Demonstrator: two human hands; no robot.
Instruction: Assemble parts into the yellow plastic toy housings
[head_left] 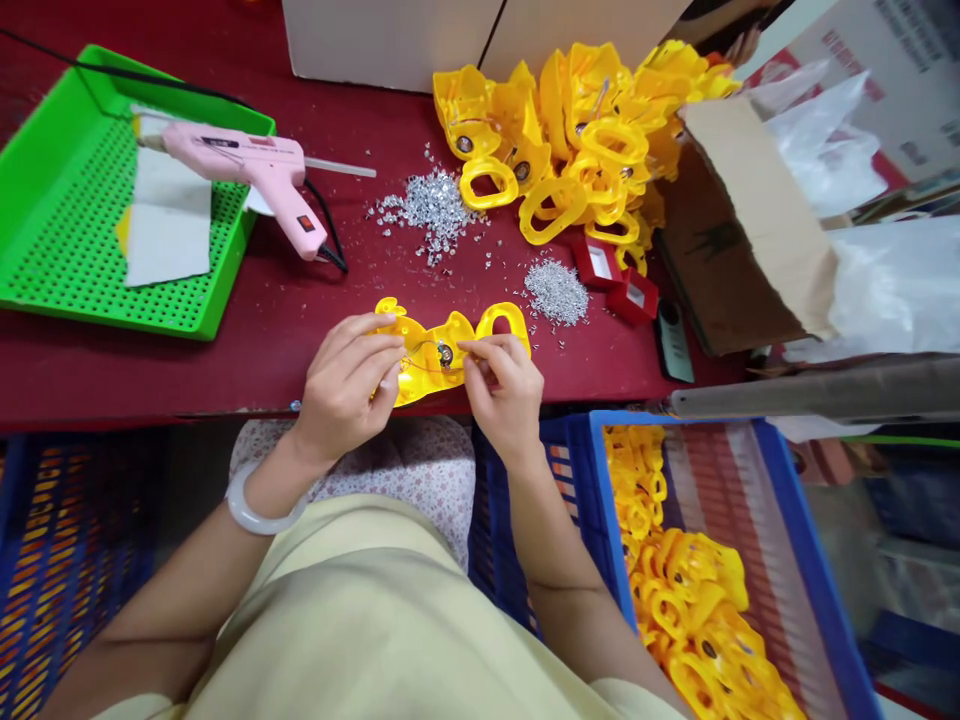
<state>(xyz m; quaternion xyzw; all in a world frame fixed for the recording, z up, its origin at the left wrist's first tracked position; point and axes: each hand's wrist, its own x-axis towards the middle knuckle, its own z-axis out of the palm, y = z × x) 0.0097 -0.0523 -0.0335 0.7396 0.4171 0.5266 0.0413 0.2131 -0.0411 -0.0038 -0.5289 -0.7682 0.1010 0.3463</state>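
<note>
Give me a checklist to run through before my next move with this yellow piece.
1. Hands placed: ok. Left hand at one end of the yellow piece, right hand towards the ring-shaped end.
2. Round metal part in the yellow piece: ok, visible between the hands.
3. Thin wire secured: cannot tell, fingers hide its ends.
4. Glue gun loaded: ok, a stick juts from its back.
5. Glue gun hot: cannot tell.
6. Tabletop free of stray bits: not ok, silver bits are scattered around the two piles.
</note>
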